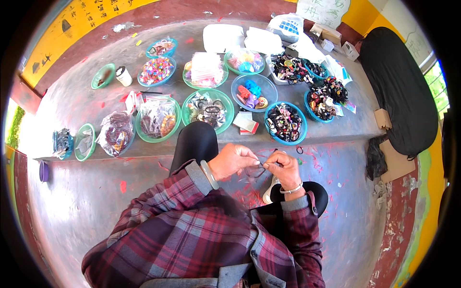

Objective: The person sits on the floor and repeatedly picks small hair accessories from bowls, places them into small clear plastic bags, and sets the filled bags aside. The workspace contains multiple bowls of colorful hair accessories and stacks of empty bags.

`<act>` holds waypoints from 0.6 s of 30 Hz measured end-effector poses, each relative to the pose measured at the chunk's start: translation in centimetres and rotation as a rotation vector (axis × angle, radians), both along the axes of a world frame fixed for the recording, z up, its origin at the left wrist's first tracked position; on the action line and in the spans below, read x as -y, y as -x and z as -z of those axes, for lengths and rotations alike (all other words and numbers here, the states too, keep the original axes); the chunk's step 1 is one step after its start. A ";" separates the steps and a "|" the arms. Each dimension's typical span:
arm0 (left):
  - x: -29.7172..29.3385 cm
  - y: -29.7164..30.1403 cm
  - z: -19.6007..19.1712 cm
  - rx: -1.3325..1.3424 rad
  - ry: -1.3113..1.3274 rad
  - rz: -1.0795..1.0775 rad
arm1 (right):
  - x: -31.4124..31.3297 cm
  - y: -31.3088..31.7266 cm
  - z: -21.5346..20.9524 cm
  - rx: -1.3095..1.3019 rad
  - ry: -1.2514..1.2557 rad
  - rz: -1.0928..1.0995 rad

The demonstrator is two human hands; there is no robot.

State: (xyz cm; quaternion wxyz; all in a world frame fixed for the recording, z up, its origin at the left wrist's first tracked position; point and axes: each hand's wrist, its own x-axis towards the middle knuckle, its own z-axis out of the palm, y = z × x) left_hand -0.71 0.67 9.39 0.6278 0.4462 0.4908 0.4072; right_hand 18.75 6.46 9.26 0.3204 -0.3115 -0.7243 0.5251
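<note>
My left hand [233,162] and my right hand [285,170] meet in front of my knees, both in a fingertip pinch. Between them is a thin dark elastic hair tie [254,172], blurred in its lower loop. A tiny pale piece [260,164] shows at the fingertips; its kind is too small to tell. Just ahead on the raised ledge, a blue bowl [286,123] is heaped with dark hair ties bearing small coloured charms. Left of it lies a small white and red box [246,123].
Several bowls stand on the concrete ledge [192,144], including a green bowl [208,111] of bagged pieces, a clear bowl [254,93] of bright bundles, and a bowl of colourful beads [157,71]. A lidded cup [123,76] stands far left. A black folded cover [398,91] leans right.
</note>
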 end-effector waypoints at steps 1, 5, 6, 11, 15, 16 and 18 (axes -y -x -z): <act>0.0 0.1 0.1 0.019 -0.004 0.013 | -0.1 -0.1 0.2 -0.011 -0.010 -0.008; 0.0 0.4 0.5 0.054 -0.007 0.062 | -0.1 -0.2 0.4 -0.013 0.037 -0.011; 0.0 0.5 0.6 0.075 -0.013 0.070 | -0.1 -0.2 0.4 -0.013 0.043 -0.010; 0.1 0.5 0.9 0.230 -0.015 0.110 | -0.2 -0.5 0.9 -0.040 0.100 0.009; 0.2 0.5 2.0 0.314 -0.004 0.069 | -0.2 -0.3 0.8 -0.044 0.092 0.004; 0.2 0.6 1.8 0.285 0.002 0.058 | -0.2 -0.2 0.8 -0.040 0.091 0.014; 0.2 0.7 1.4 0.255 0.029 0.017 | -0.2 -0.2 1.1 -0.017 0.067 0.022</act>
